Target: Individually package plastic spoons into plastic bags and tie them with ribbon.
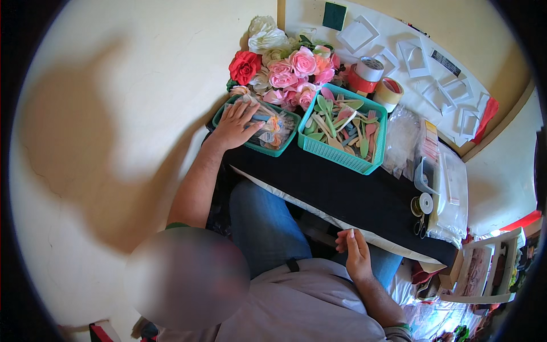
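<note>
Packets (272, 126) in upper-centre green basket (228, 108) are pressed by flat, spread left hand (236, 122); nothing gripped. Right hand (356, 253) rests loosely curled, empty, lower right.

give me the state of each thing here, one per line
left hand: open, palm down on the packets in the left basket
right hand: empty, resting at the table's near edge
left green basket: holding clear wrapped packets
right green basket: full of loose coloured plastic spoons and forks
tape rolls: stacked, lying flat
artificial roses: heaped behind the baskets
ribbon spool: on its side by the table's right edge
</note>
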The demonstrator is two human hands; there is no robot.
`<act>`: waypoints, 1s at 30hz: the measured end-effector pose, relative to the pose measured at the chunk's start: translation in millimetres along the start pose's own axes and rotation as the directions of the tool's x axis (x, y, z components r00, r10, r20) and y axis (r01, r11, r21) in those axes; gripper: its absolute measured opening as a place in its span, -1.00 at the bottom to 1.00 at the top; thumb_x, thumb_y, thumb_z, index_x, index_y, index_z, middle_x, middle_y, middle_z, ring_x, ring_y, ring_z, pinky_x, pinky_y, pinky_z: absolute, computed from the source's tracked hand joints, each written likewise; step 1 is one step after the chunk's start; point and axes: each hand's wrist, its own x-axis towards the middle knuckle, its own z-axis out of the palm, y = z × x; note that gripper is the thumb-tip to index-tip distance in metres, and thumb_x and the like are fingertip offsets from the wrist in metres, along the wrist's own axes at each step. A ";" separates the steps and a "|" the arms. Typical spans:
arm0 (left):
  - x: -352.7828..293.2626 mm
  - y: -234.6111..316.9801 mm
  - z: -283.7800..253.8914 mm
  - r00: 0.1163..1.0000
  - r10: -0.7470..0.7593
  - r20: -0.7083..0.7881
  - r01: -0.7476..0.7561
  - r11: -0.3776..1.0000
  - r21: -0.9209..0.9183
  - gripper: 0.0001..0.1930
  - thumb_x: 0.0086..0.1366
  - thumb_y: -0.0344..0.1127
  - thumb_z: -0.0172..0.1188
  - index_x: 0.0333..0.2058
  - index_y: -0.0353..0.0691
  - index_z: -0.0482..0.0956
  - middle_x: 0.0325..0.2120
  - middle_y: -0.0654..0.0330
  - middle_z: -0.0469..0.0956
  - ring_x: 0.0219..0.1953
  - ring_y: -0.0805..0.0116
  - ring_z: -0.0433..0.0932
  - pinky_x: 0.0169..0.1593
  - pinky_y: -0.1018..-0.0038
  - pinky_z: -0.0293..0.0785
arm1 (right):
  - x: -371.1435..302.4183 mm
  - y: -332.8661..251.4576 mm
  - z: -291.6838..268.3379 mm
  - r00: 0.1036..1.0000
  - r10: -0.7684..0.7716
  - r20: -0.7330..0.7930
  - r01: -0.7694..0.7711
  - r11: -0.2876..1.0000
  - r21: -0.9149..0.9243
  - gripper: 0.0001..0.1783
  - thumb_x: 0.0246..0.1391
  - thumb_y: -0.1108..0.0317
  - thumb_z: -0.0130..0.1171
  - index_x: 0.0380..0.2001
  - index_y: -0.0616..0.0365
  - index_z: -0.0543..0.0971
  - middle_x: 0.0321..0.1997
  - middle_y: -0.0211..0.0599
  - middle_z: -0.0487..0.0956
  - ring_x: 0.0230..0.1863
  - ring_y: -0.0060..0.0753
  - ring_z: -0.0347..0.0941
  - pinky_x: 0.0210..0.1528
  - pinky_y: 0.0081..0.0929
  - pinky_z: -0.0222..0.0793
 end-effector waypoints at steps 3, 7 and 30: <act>3.7 -0.4 -3.8 0.999 0.011 0.030 -0.010 0.999 -0.031 -0.32 0.38 0.25 -0.20 0.36 0.10 0.03 0.38 0.10 -0.02 0.42 0.04 -0.09 0.43 0.09 -0.23 | 0.9 -0.4 0.7 1.000 -0.012 0.020 0.013 1.000 -0.025 -0.60 0.42 0.14 -0.25 -0.19 0.23 0.47 -0.35 -0.35 0.47 -0.35 -0.59 0.37 -0.23 -0.60 0.31; 5.8 -3.7 -1.5 0.997 0.069 -0.027 -0.070 0.997 -0.044 -0.36 0.37 0.23 -0.17 0.32 0.08 0.14 0.33 0.07 0.08 0.39 0.02 -0.02 0.41 0.08 -0.17 | 1.7 0.8 0.9 0.999 0.019 0.037 -0.019 1.000 -0.008 -0.64 0.40 0.17 -0.19 -0.20 0.24 0.47 -0.35 -0.36 0.48 -0.34 -0.61 0.35 -0.22 -0.62 0.31; 13.0 5.5 -34.8 0.995 0.039 0.091 0.002 0.914 -0.406 -0.12 0.05 0.16 0.35 0.27 -0.09 0.22 0.28 -0.01 0.11 0.38 0.02 -0.02 0.39 0.20 -0.03 | -8.3 -7.6 -4.7 0.981 0.047 0.188 0.016 0.947 -0.322 -0.73 0.22 0.21 0.13 -0.19 0.21 0.53 -0.27 -0.22 0.56 -0.28 -0.46 0.47 -0.19 -0.49 0.38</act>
